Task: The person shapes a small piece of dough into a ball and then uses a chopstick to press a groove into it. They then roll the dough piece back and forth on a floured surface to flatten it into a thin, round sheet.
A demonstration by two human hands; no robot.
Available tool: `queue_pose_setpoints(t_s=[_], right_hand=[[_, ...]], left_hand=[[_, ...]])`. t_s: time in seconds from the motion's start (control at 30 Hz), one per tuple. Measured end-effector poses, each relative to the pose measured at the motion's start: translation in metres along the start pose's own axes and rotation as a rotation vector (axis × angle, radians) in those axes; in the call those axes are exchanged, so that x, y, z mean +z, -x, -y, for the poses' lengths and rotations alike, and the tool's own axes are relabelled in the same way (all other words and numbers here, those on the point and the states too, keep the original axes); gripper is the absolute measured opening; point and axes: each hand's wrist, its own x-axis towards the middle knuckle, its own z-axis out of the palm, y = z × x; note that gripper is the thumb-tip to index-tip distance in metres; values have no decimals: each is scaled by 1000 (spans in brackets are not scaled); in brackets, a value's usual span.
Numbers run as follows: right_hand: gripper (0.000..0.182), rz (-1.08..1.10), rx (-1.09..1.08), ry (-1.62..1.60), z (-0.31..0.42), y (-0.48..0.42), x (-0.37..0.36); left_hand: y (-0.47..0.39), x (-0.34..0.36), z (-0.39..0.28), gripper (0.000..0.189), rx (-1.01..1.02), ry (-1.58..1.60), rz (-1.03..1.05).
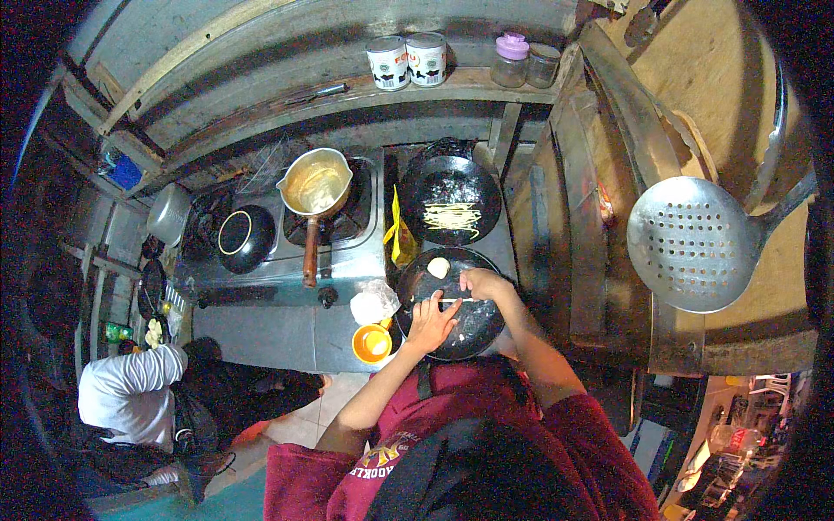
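Note:
A round black tray (449, 338) lies before me, with a pale ball of dough (438, 267) near its far rim. Across its middle runs a thin pale strip of dough (466, 299). My left hand (430, 325) rests on the tray with fingers spread, its fingertips at the strip. Bent over the strip's right part is my right hand (482, 284); whether it pinches the dough cannot be made out. Just beyond, a second round black tray (449, 176) holds several thin pale strands (451, 218). An orange cup (372, 343) and a clear plastic bag with white contents (373, 304) sit left of the near tray.
A saucepan with a wooden handle (311, 251) stands on the gas stove (374, 247), beside an upturned black bowl (246, 239). A yellow packet (400, 241) is near the trays. Cans (427, 60) and jars (510, 62) line the shelf. At right hangs a perforated skimmer (694, 244); another person (130, 391) is at lower left.

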Motion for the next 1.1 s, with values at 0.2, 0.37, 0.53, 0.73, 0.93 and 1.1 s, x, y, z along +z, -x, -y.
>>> queue_pose_setpoints(t_s=[0.2,0.37,0.53,0.73,0.93,1.1], right_hand=[[33,39,-20,-12,9,6,-9],[34,30,-65,33,-1,3,-5],[31,39,-56,-70,2,7,-9],[15,-282,-96,-325,-11,23,8],[18,-360,286,132,21,51,22],[18,-382,273,96,26,54,20]], left_hand=[[3,-2,0,47,-9,-55,-59],[2,0,1,48,-2,-29,-66],[3,0,2,48,-13,-47,-54],[2,0,3,50,-51,2,-66],[0,-5,3,52,-149,80,-54],[1,-1,7,50,-158,135,-96]])
